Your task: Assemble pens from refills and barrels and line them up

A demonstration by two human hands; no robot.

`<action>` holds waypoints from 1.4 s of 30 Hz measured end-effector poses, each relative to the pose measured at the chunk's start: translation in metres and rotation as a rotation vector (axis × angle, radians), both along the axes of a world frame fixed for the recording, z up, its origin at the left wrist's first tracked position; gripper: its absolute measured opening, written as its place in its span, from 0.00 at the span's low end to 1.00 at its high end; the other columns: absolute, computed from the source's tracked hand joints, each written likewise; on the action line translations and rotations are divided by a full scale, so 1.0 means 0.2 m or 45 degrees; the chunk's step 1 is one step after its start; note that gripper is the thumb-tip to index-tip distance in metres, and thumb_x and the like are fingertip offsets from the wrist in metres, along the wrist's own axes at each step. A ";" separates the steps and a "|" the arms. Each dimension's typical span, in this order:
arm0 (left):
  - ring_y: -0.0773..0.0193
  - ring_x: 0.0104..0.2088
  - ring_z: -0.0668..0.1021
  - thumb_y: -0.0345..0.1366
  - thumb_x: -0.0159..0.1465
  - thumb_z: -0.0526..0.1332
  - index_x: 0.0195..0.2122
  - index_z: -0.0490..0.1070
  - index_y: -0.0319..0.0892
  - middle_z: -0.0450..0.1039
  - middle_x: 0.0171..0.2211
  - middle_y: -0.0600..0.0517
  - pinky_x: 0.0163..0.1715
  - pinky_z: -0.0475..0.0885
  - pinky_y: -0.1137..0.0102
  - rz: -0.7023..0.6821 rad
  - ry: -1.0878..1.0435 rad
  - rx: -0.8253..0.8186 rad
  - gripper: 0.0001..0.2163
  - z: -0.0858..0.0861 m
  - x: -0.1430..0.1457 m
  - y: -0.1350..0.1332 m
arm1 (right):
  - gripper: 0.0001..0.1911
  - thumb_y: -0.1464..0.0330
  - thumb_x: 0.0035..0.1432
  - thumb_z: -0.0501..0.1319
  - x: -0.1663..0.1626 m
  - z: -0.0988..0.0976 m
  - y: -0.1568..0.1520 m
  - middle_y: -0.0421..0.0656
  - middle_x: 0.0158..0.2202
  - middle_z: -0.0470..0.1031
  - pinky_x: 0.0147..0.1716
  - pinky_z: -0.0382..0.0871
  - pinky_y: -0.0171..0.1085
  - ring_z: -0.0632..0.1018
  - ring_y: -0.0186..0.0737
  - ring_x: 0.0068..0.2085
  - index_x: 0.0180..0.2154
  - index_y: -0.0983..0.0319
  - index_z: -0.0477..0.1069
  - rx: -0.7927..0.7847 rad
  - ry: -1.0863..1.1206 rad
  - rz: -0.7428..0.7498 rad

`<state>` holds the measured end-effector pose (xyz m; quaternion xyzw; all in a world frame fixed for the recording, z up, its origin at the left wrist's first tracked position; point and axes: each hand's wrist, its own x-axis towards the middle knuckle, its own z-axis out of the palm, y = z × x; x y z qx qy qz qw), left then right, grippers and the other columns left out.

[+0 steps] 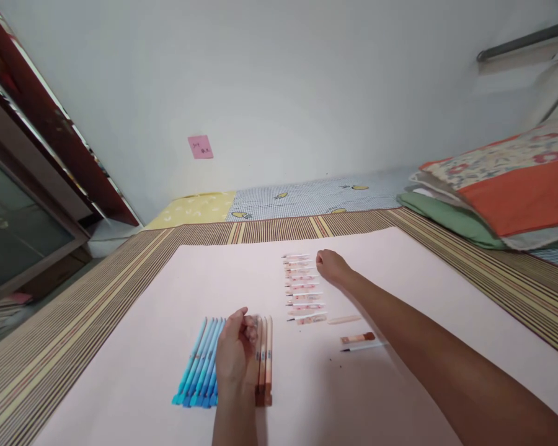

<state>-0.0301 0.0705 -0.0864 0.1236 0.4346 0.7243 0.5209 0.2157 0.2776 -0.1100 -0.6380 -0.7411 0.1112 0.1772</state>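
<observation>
My left hand (235, 353) rests curled on a row of pens lying side by side on a pale pink sheet (400, 396). Several blue pens (199, 365) lie to its left and brown-beige pens (264, 362) to its right; its fingers pinch something small that I cannot make out. My right hand (331, 266) reaches forward, fingers curled, at the far end of a column of several pink patterned pen parts with white refills (302, 288). Whether it grips one is hidden. A beige cap (344, 319), a brown-tipped barrel (357, 338) and a loose refill (363, 347) lie beside my right forearm.
The sheet lies on a striped woven mat (74, 322). Folded quilts and pillows (506, 192) are stacked at the right. A checked bedsheet (316, 198) and white wall lie behind, with a pink sticky note (200, 147). A dark wooden cabinet (28, 186) stands at the left.
</observation>
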 end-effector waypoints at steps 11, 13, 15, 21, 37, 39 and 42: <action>0.73 0.18 0.67 0.34 0.49 0.69 0.34 0.72 0.37 0.69 0.20 0.56 0.16 0.59 0.78 -0.026 0.036 0.003 0.13 0.03 0.04 -0.01 | 0.03 0.75 0.46 0.61 0.37 0.05 -0.41 0.45 0.28 0.75 0.30 0.60 0.35 0.74 0.40 0.32 0.24 0.62 0.69 -0.043 0.104 -0.145; 0.72 0.18 0.67 0.35 0.48 0.69 0.34 0.72 0.37 0.69 0.20 0.56 0.17 0.59 0.78 -0.009 0.116 0.027 0.13 0.06 0.05 -0.03 | 0.04 0.72 0.48 0.59 0.44 0.07 -0.55 0.42 0.25 0.74 0.28 0.61 0.34 0.73 0.38 0.29 0.23 0.62 0.68 -0.041 0.217 -0.196; 0.72 0.19 0.67 0.37 0.50 0.69 0.34 0.72 0.38 0.70 0.20 0.56 0.18 0.60 0.77 0.013 0.254 0.074 0.13 0.11 0.06 -0.07 | 0.07 0.68 0.52 0.57 0.49 0.09 -0.70 0.41 0.24 0.74 0.27 0.63 0.33 0.73 0.36 0.27 0.24 0.61 0.68 -0.027 0.343 -0.234; 0.70 0.20 0.67 0.41 0.56 0.69 0.34 0.74 0.40 0.70 0.22 0.55 0.20 0.62 0.77 0.099 0.751 0.152 0.11 0.30 0.12 -0.30 | 0.10 0.61 0.49 0.61 0.47 0.04 -1.08 0.41 0.23 0.74 0.25 0.65 0.35 0.72 0.36 0.24 0.25 0.61 0.69 -0.057 1.343 -0.301; 0.59 0.37 0.75 0.25 0.61 0.58 0.34 0.76 0.42 0.76 0.38 0.46 0.38 0.65 0.67 -0.795 2.196 0.156 0.08 0.21 0.65 0.14 | 0.07 0.77 0.53 0.58 0.19 -0.01 -1.18 0.40 0.32 0.74 0.32 0.58 0.33 0.73 0.36 0.32 0.28 0.59 0.66 -0.047 0.403 -0.048; 0.58 0.37 0.76 0.22 0.57 0.61 0.35 0.77 0.42 0.76 0.39 0.45 0.38 0.65 0.67 -0.872 2.256 0.136 0.10 0.15 0.71 0.22 | 0.07 0.74 0.56 0.58 0.22 0.02 -1.17 0.41 0.32 0.74 0.32 0.59 0.34 0.73 0.37 0.32 0.27 0.59 0.67 -0.061 0.471 -0.053; 0.56 0.36 0.77 0.21 0.52 0.64 0.30 0.76 0.41 0.75 0.37 0.44 0.38 0.66 0.66 -0.983 2.345 0.095 0.08 0.09 0.76 0.30 | 0.07 0.72 0.61 0.57 0.28 0.04 -1.14 0.41 0.34 0.74 0.33 0.61 0.34 0.74 0.38 0.34 0.30 0.59 0.70 0.027 0.540 -0.166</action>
